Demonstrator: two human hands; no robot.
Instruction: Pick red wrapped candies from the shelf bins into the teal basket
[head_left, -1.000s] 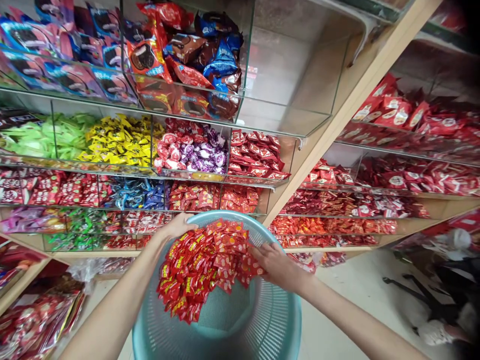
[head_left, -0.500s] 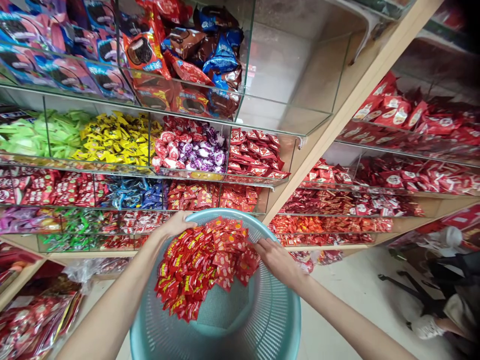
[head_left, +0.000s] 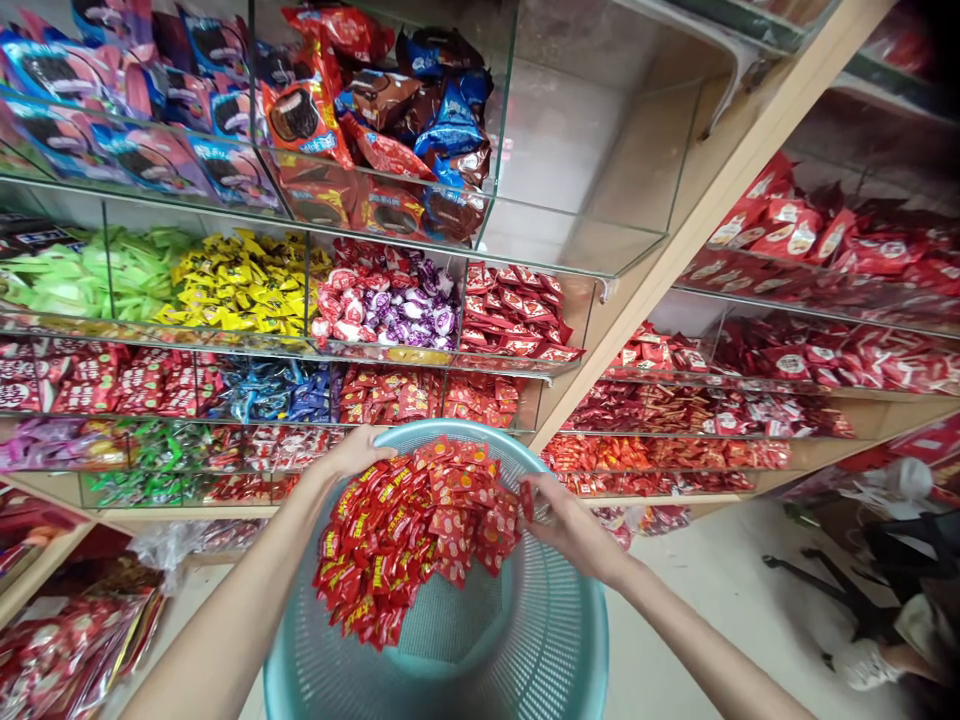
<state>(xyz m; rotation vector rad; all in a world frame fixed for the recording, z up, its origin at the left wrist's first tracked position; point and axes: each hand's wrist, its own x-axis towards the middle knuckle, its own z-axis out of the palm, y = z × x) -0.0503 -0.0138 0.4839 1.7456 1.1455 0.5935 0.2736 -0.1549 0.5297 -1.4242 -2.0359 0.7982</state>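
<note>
A teal plastic basket with slotted walls is tilted in front of me, its mouth toward me. My left hand is closed over its far left rim. Inside lies a heap of red candy packets, some with yellow lettering and some with orange round prints. At the heap's right edge, my right hand is closed on a small red candy packet between thumb and fingers, inside the basket's right wall.
Shelves with glass-fronted bins rise ahead: yellow sweets, purple twists, large snack packs and more red packets. A wooden post divides the shelving. At right are chair legs and a person's shoe.
My right hand has lifted slightly off the heap and moved right, now with a red candy packet in its fingers. The left hand keeps its hold on the rim. The view has shifted a little.
</note>
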